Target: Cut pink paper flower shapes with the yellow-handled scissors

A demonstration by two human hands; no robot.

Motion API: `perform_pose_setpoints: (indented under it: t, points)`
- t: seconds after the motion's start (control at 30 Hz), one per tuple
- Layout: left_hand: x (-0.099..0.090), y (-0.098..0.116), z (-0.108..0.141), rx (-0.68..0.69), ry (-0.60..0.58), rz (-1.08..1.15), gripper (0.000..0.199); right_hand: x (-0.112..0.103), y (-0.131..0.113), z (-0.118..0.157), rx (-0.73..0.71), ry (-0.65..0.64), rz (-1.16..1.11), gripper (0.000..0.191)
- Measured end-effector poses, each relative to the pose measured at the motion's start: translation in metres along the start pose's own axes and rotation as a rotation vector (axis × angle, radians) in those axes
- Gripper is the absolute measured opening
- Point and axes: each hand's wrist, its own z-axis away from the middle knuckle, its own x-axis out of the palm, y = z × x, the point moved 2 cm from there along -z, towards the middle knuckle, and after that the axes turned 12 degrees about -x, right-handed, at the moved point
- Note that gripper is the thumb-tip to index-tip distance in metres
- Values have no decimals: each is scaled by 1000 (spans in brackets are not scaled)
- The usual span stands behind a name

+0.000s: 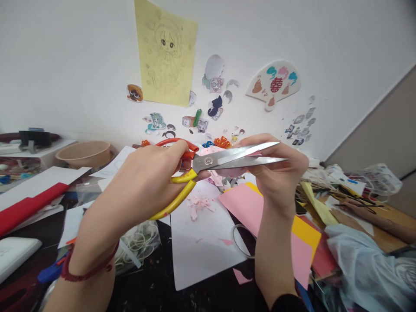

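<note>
- In the head view, between the two hands, lie the scissors, their handles red and yellow, their blades slightly parted and pointing across the front of the right hand's fingers.
- The left hand grasps the scissors by the handles; a dark red cord bracelet circles its wrist.
- The right hand, fingers curled, pinches a pink paper piece that is mostly hidden behind the blades.
- Below and between the hands, a white sheet lies on the black desk, with small pink scraps scattered on it.
- Just beside the right forearm and partly behind it, a pink sheet overlaps an orange-yellow sheet.
- Near the left wrist, on its inner side, sits a clear bag of pale loops.
- Beyond the left hand stands a beige bowl.
- Above the hands, a yellow drawing and a fan-shaped cutout are fixed to the white wall.
- Well to the right of the right hand, another person's pale blue sleeve rests beside the desk.
</note>
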Motion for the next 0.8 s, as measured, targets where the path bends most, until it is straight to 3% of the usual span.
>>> perform_pose_setpoints:
  t: [0.8]
  points:
    - [6, 9, -5, -24, -24, 78, 34, 15, 5, 0, -38, 173, -92, 9]
